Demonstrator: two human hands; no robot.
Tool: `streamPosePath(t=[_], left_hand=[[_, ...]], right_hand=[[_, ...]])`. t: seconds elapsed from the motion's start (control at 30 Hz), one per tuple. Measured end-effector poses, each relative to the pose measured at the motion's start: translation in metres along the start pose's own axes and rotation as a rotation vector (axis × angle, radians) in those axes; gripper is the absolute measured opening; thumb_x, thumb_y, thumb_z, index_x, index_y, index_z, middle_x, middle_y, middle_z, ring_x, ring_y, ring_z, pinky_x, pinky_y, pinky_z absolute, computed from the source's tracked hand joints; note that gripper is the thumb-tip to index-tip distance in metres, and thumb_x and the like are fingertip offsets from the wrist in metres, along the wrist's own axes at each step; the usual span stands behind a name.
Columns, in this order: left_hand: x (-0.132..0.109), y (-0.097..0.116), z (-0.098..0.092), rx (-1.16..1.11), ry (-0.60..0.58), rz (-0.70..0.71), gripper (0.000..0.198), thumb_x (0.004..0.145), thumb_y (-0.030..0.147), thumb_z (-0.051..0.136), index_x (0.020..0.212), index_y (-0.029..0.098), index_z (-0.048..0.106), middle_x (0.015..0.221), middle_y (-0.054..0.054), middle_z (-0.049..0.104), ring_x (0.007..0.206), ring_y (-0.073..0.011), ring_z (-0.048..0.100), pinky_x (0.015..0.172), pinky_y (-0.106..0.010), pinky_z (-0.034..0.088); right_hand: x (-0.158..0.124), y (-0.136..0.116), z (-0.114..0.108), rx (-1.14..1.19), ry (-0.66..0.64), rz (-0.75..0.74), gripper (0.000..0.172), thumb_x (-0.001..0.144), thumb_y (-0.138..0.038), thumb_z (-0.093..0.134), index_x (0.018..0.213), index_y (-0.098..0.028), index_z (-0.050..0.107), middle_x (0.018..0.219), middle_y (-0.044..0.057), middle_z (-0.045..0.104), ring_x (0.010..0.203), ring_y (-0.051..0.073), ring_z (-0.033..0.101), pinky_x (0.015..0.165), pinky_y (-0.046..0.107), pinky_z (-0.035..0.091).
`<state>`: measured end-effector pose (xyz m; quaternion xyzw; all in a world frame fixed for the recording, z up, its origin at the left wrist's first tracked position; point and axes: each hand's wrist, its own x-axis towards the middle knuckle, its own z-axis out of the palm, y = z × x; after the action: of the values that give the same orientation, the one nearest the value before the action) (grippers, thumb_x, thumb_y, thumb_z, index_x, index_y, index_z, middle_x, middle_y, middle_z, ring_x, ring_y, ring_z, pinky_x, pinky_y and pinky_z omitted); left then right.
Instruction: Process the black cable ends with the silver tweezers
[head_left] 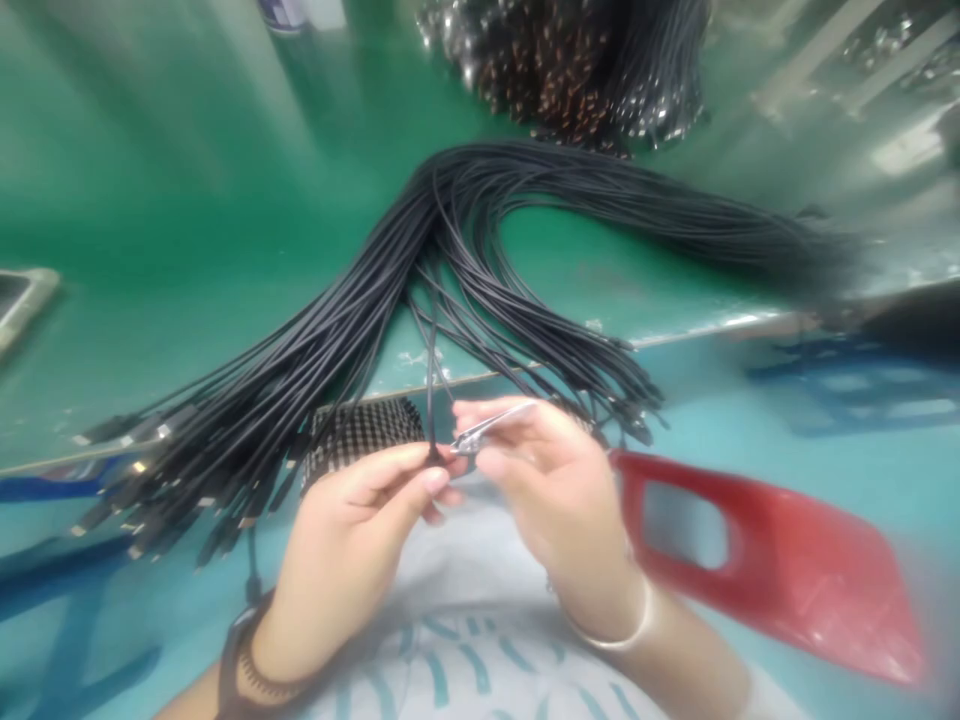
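Fingers (431,483) of the left hand (352,525) are pinched together on the cable end (433,453), while those of the right hand (566,485) are clamped on a small, bright metal tool (491,428), its tip right beside the left fingertips; whether it touches the plug is too blurred to tell. From the pinch, the held cable (431,385) runs up and away to a thick black cable bundle (450,195), which bends over the bench (247,230) beyond the fingers, with loose ends spilling past the edge on both sides of them. A patterned cloth (367,425) sits just behind the left fingers, and a red plastic piece (817,560) lies to the right of the right hand. With the tip so near skin, a slip of the tool could jab a left fingertip or nick the cable, most likely if the pinch is loose or the plug twists. A hard tug on that single cable could drag neighbouring ones toward the fingers, since they overlap, and the overhanging ends could pull more down. The dark wrist strap (232,650) behind the left fingers might also snag a hanging plug
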<state>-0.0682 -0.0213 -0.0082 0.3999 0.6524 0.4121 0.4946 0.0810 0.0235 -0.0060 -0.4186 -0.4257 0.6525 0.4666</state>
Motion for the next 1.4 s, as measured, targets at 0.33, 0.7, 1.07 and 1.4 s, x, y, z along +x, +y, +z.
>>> streamPosePath(t=[0.33, 0.7, 1.07, 1.4], left_hand=[[0.0, -0.004, -0.002, 0.112, 0.028, 0.045, 0.008, 0.083, 0.03, 0.072, 0.085, 0.025, 0.077, 0.07, 0.003, 0.077, 0.06, -0.0143, 0.07, 0.06, -0.02, 0.056], [-0.001, -0.007, 0.002, 0.048, 0.061, 0.024, 0.006, 0.082, 0.028, 0.072, 0.084, 0.026, 0.077, 0.068, 0.004, 0.076, 0.055, -0.0126, 0.069, 0.058, -0.019, 0.058], [0.004, -0.005, 0.001, -0.013, -0.042, -0.049, 0.005, 0.08, 0.023, 0.071, 0.078, 0.025, 0.075, 0.059, 0.004, 0.074, 0.055, -0.0126, 0.068, 0.056, -0.018, 0.054], [0.01, -0.021, 0.005, -0.23, -0.015, -0.099, 0.034, 0.066, 0.024, 0.086, 0.063, 0.022, 0.052, 0.059, 0.008, 0.056, 0.056, -0.009, 0.05, 0.053, -0.02, 0.042]], right_hand=[[0.005, 0.001, 0.008, 0.077, 0.023, 0.143, 0.019, 0.076, -0.015, 0.078, 0.09, -0.026, 0.073, 0.085, -0.002, 0.078, 0.071, 0.015, 0.074, 0.061, 0.024, 0.064], [0.004, 0.001, 0.008, 0.093, 0.012, 0.134, 0.019, 0.076, -0.012, 0.078, 0.088, -0.025, 0.075, 0.082, -0.004, 0.078, 0.065, 0.012, 0.073, 0.061, 0.02, 0.063], [0.006, 0.005, 0.006, 0.143, 0.093, 0.161, 0.016, 0.077, -0.009, 0.077, 0.082, -0.024, 0.077, 0.079, -0.005, 0.079, 0.07, 0.008, 0.075, 0.066, 0.011, 0.061], [0.0, 0.011, 0.007, 0.294, 0.019, 0.153, 0.021, 0.076, -0.009, 0.079, 0.09, -0.025, 0.075, 0.083, -0.005, 0.078, 0.08, 0.008, 0.075, 0.074, 0.015, 0.062]])
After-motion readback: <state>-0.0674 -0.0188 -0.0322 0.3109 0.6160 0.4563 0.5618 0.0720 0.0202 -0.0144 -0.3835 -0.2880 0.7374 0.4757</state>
